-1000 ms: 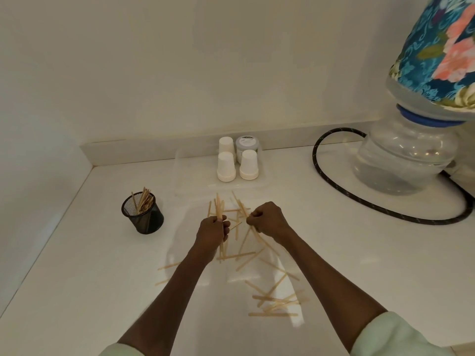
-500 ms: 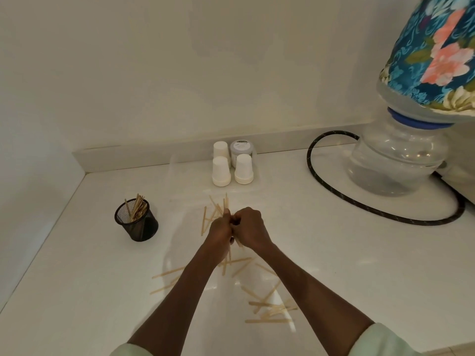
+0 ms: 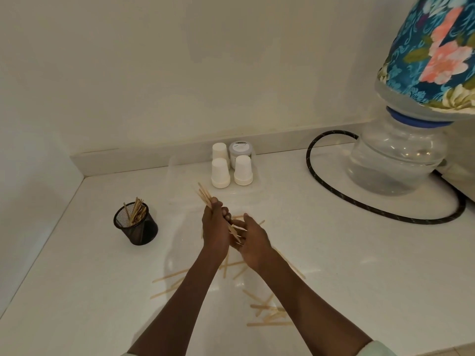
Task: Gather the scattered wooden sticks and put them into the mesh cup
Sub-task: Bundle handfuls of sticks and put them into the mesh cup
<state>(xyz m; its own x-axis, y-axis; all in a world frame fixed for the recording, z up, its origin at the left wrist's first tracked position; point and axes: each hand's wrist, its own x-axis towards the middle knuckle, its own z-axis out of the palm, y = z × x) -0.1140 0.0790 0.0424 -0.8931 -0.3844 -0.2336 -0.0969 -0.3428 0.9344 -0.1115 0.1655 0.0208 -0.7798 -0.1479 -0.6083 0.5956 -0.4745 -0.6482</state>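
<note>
bundle [image 3: 205, 195] of sticks, gripped in your left hand [image 3: 214, 227]: fingers curled closed round its middle, upper ends fanning up and away from you, lower ends crossing toward your right hand [image 3: 250, 242]. the right hand lies half open, palm up, under those lower ends; whether it pinches any of them cannot be told. both hands hover above the counter [image 3: 77, 291].

to finish the step well, tap the lower ends against the right palm so the bundle squares up, then tighten the left grip before carrying; loose ends are likely to slip out.

the cup [image 3: 135, 224] stands to your left, well apart from the hands, upright, already holding some sticks that lean to one side. aim the bundle into the free side of its mouth, ends down, and release low, since a light cup may tip.

loose sticks [image 3: 267, 313] lie scattered on the counter near your forearms, more at left [image 3: 169, 276]. paper cups [image 3: 220, 173] stand behind, a hose [image 3: 359, 201] and water bottle [image 3: 395, 160] to the right.
</note>
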